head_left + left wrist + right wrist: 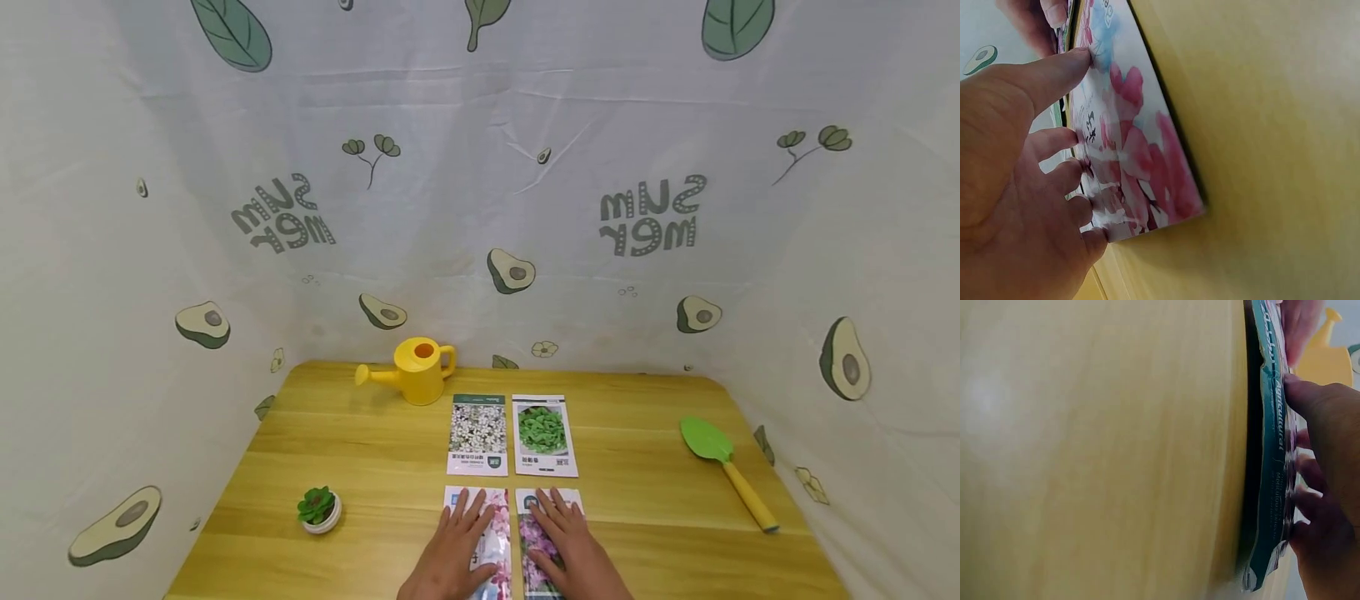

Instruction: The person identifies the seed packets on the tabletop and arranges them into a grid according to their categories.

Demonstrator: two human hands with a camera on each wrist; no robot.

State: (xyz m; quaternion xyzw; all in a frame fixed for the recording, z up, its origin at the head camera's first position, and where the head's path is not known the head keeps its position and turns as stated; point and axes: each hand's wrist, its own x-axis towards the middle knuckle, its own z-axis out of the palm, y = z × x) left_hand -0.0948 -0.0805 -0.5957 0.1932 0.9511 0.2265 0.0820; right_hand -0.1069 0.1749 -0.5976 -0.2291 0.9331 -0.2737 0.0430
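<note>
Four-cornered and laid side by side, two seed packets lie at the front of the wooden table. My left hand [452, 554] rests flat, fingers spread, on the packet with pink flowers [497, 542]. On the packet with purple flowers [531, 542] lies my right hand [576, 552], its fingers extended. In the left wrist view the fingertips and thumb touch the face of the pink-flower packet [1141, 150]. The right wrist view shows the teal edge of the purple-flower packet [1270, 481] under the fingertips.
Behind the hands lie a white-flower seed packet [478, 435] and a green-leaf seed packet [543, 433]. A yellow watering can [420, 373] stands at the back, a small potted succulent [318, 508] at left, a green trowel [723, 467] at right. Printed cloth [450, 208] surrounds the table [637, 467].
</note>
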